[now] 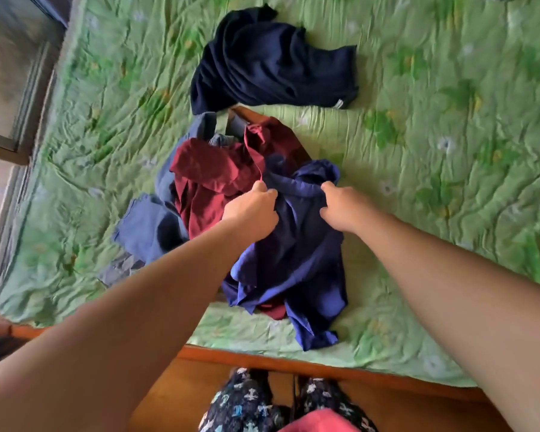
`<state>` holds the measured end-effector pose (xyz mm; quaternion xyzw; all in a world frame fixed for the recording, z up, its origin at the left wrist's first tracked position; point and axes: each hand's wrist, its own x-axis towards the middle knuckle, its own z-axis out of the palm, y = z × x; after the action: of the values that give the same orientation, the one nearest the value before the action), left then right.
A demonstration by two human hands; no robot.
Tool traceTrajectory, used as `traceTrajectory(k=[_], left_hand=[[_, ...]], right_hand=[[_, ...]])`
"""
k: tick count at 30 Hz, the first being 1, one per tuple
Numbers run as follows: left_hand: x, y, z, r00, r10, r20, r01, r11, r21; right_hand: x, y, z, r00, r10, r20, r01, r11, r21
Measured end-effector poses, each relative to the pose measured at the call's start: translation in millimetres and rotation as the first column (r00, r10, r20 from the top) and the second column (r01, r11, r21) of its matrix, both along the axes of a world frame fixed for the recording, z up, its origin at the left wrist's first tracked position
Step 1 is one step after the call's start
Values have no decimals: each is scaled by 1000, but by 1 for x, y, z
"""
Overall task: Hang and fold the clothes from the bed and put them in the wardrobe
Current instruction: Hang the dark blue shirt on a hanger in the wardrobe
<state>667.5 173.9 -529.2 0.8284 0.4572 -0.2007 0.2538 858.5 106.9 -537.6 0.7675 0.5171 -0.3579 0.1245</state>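
Laundry, early stage: I see nothing folded or hung.
My left hand (251, 210) and right hand (343, 210) both clutch the crumpled indigo cloth garment (296, 263) on the green quilted bed (449, 151); crumpled maroon garment (212, 179) just left, dark navy garment (268, 63) beyond.

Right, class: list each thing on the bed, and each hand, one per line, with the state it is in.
Blue garment: crumpled, unfolded, gripped by both hands.
Maroon garment: crumpled in the pile, partly under the blue one.
Grey-blue garment: unfolded, partly beneath the maroon one.
Navy garment: rumpled, lying apart, untouched.
Bedspread: wrinkled.
Left hand: grips the blue garment.
Right hand: grips the blue garment.
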Motion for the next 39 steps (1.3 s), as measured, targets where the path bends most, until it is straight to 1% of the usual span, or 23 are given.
traceTrajectory(k=[2,4,7,9,10,11,13,15,18,19,20,22,23,24,26,28,30,32,33,35,36,37,39], left_hand=[[6,15,-21,1000,-2,11,2,1000,24],[12,29,-38,999,-7,-32,7,1000,7],[21,42,-54,987,-72,-146,61,995,-77],[25,45,-60,983,-97,-156,75,987,-140],[25,45,-62,984,-96,-149,71,984,-162],[24,44,-63,985,-97,-144,70,981,-182],[19,36,-66,978,-136,-157,101,972,-214],[13,23,-62,968,-181,-176,132,957,-257],[7,0,-48,971,-188,-146,111,900,-421],[5,-7,-43,979,-158,-125,80,875,-477],[3,-11,-36,992,-88,-92,27,855,-518],[2,-15,-16,994,105,18,-81,858,-507],[3,-14,-3,979,188,82,-131,882,-452],[4,-13,10,957,248,149,-176,908,-379],[7,-6,41,918,287,275,-228,947,-228],[10,3,77,895,234,378,-206,972,-114],[15,11,112,892,131,433,-125,991,-43],[24,15,142,897,-4,442,9,1000,-10],[29,15,155,884,-80,461,81,997,17],[39,12,178,814,-178,553,183,982,47],[44,7,194,791,-183,583,207,978,26],[48,1,210,784,-147,603,207,978,-32],[54,-14,240,802,-95,590,197,974,-111]], right_hand=[[1,20,-19,997,-66,-44,66,998,7],[-2,38,-41,983,-144,-118,145,989,2],[-8,47,-68,947,-265,-181,255,964,-78],[-13,41,-81,918,-333,-214,309,941,-140],[-16,34,-86,913,-340,-226,316,939,-137],[-19,25,-91,914,-330,-238,315,944,-100],[-25,6,-96,906,-343,-249,365,930,45],[-30,-14,-93,836,-450,-314,514,843,158],[-35,-29,-72,670,-608,-426,731,641,234],[-36,-30,-61,624,-641,-448,774,587,237],[-35,-30,-48,591,-645,-484,800,546,249],[-32,-27,-21,554,-621,-554,826,493,272],[-29,-25,-5,571,-603,-558,815,497,298],[-26,-24,13,615,-568,-547,783,523,337],[-20,-21,59,707,-451,-545,695,587,416],[-16,-20,113,784,-317,-534,592,641,488],[-13,-23,164,851,-179,-493,466,690,554],[-9,-28,210,890,-62,-451,361,700,616],[-8,-31,231,900,-22,-435,327,693,642],[-6,-37,268,914,32,-405,277,679,679],[-5,-40,284,921,53,-387,253,672,696],[-3,-43,299,928,70,-366,232,660,715],[3,-49,323,946,85,-312,193,626,755]])
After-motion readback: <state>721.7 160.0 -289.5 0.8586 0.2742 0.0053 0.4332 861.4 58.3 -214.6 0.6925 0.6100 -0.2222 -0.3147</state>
